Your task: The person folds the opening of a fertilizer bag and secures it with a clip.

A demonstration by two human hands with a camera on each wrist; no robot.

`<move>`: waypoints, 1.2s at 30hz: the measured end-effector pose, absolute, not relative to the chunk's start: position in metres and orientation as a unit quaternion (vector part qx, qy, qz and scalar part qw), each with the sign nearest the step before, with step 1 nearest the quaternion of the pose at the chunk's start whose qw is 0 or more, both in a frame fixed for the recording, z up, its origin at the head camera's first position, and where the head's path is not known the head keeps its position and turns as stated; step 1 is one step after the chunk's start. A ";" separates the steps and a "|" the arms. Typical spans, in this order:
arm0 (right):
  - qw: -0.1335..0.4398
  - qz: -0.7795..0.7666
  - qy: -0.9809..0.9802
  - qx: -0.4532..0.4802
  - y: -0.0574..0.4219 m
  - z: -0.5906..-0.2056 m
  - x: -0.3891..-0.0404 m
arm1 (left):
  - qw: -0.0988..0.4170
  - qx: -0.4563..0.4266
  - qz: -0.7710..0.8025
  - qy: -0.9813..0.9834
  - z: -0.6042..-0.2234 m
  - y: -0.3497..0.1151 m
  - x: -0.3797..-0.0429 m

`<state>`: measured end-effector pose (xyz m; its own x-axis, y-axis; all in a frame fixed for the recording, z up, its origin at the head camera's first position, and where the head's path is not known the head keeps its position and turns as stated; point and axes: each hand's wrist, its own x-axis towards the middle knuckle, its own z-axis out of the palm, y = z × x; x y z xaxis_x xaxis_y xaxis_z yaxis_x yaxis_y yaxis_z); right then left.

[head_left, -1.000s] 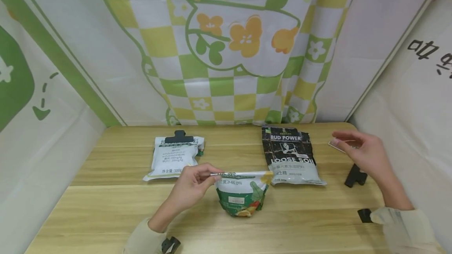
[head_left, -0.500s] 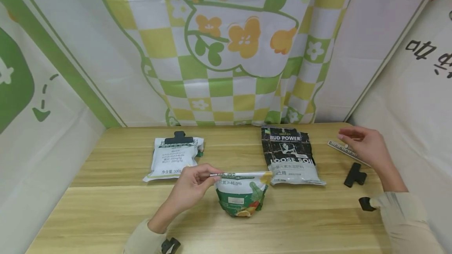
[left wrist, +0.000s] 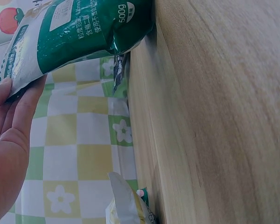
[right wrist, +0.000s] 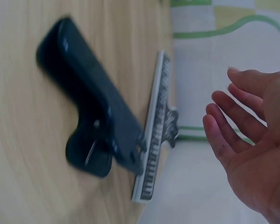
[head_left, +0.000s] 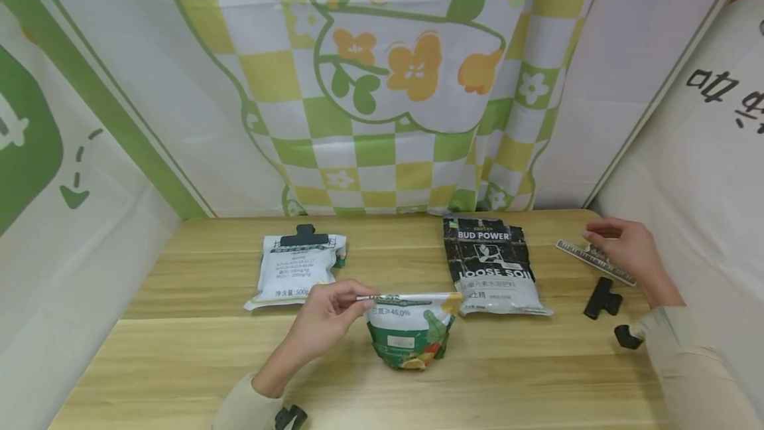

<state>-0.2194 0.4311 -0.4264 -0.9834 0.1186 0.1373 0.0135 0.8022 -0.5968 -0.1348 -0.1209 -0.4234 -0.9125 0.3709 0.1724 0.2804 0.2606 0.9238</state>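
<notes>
My left hand (head_left: 325, 316) pinches the left end of the folded top of a green and white fertilizer bag (head_left: 406, 334), thumb above and fingers beneath. The bag stands upright on the table; its 500g print shows in the left wrist view. At the right, my right hand (head_left: 634, 252) hovers over a long metal clip (head_left: 587, 260) with ruler-like marks and a metal handle. In the right wrist view the fingers (right wrist: 240, 114) are loosely bent, apart from the clip and holding nothing. A black plastic clip (head_left: 603, 298) lies just in front of it.
A white bag (head_left: 298, 274) with a black clip (head_left: 304, 236) on its top lies at the back left. A black and grey soil bag (head_left: 495, 264) lies at the back right. A patterned curtain (head_left: 394, 151) hangs behind the wooden table (head_left: 477, 397).
My right hand has let go of the long metal clip, which now lies on the table, and has drawn slightly right. My left hand stays on the green and white bag.
</notes>
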 end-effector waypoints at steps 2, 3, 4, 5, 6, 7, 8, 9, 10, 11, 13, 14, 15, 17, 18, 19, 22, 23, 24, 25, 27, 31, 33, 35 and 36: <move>0.061 0.311 -0.948 -0.040 0.435 -0.428 -0.222 | 0.040 0.204 0.572 0.793 -0.424 -0.121 -0.135; 0.047 0.310 -0.949 -0.042 0.437 -0.429 -0.222 | 0.040 0.204 0.572 0.794 -0.424 -0.121 -0.135; 0.033 0.312 -0.949 -0.044 0.440 -0.429 -0.223 | 0.040 0.203 0.572 0.794 -0.424 -0.121 -0.135; 0.021 0.312 -0.949 -0.043 0.442 -0.430 -0.224 | 0.040 0.203 0.571 0.794 -0.424 -0.121 -0.135; 0.009 0.310 -0.950 -0.042 0.444 -0.431 -0.225 | 0.040 0.202 0.571 0.795 -0.424 -0.121 -0.135; -0.005 0.305 -0.951 -0.041 0.447 -0.432 -0.226 | 0.039 0.203 0.570 0.795 -0.424 -0.121 -0.135; -0.019 0.302 -0.952 -0.040 0.449 -0.433 -0.228 | 0.040 0.202 0.570 0.795 -0.425 -0.121 -0.135; -0.030 0.296 -0.954 -0.038 0.452 -0.435 -0.229 | 0.040 0.202 0.571 0.795 -0.424 -0.121 -0.135; -0.040 0.289 -0.956 -0.035 0.454 -0.437 -0.230 | 0.040 0.202 0.571 0.795 -0.424 -0.121 -0.135; -0.049 0.283 -0.957 -0.032 0.456 -0.438 -0.231 | 0.040 0.202 0.571 0.795 -0.424 -0.121 -0.135; -0.064 0.273 -0.960 -0.029 0.459 -0.443 -0.234 | 0.041 0.201 0.571 0.795 -0.424 -0.122 -0.135; -0.067 0.268 -0.961 -0.026 0.460 -0.445 -0.235 | 0.041 0.201 0.570 0.796 -0.424 -0.122 -0.135; -0.067 0.261 -0.963 -0.023 0.461 -0.446 -0.236 | 0.042 0.200 0.570 0.796 -0.424 -0.122 -0.135; -0.070 0.254 -0.965 -0.022 0.462 -0.448 -0.237 | 0.043 0.199 0.569 0.797 -0.424 -0.121 -0.134; -0.071 0.251 -0.965 -0.020 0.463 -0.449 -0.237 | 0.043 0.199 0.568 0.797 -0.424 -0.121 -0.134; -0.071 0.248 -0.966 -0.018 0.463 -0.449 -0.238 | 0.043 0.198 0.567 0.798 -0.424 -0.122 -0.134; -0.073 0.241 -0.968 -0.017 0.464 -0.448 -0.238 | 0.044 0.198 0.565 0.800 -0.424 -0.121 -0.134; -0.072 0.237 -0.969 -0.015 0.464 -0.447 -0.239 | 0.043 0.198 0.565 0.800 -0.424 -0.121 -0.135; -0.071 0.232 -0.970 -0.014 0.464 -0.447 -0.239 | 0.044 0.197 0.565 0.800 -0.424 -0.122 -0.135; -0.070 0.228 -0.971 -0.014 0.464 -0.446 -0.239 | 0.044 0.197 0.565 0.800 -0.424 -0.122 -0.135; -0.072 0.222 -0.972 -0.017 0.466 -0.446 -0.239 | 0.043 0.197 0.565 0.800 -0.423 -0.121 -0.134; -0.081 0.228 -0.970 -0.021 0.468 -0.447 -0.238 | 0.043 0.195 0.566 0.800 -0.422 -0.121 -0.134; -0.086 0.233 -0.968 -0.023 0.469 -0.448 -0.238 | 0.044 0.195 0.566 0.800 -0.422 -0.121 -0.134; -0.086 0.235 -0.968 -0.020 0.470 -0.449 -0.238 | 0.045 0.194 0.566 0.800 -0.422 -0.121 -0.134; -0.086 0.236 -0.968 -0.020 0.470 -0.449 -0.238 | 0.046 0.194 0.566 0.800 -0.423 -0.121 -0.134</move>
<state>-0.2376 0.4703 -0.4492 -0.9843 -0.0012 -0.1763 0.0800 0.8878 -0.4532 -0.1339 -0.1206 -0.4226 -0.9205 0.3622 0.1466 0.2589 0.2844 0.9231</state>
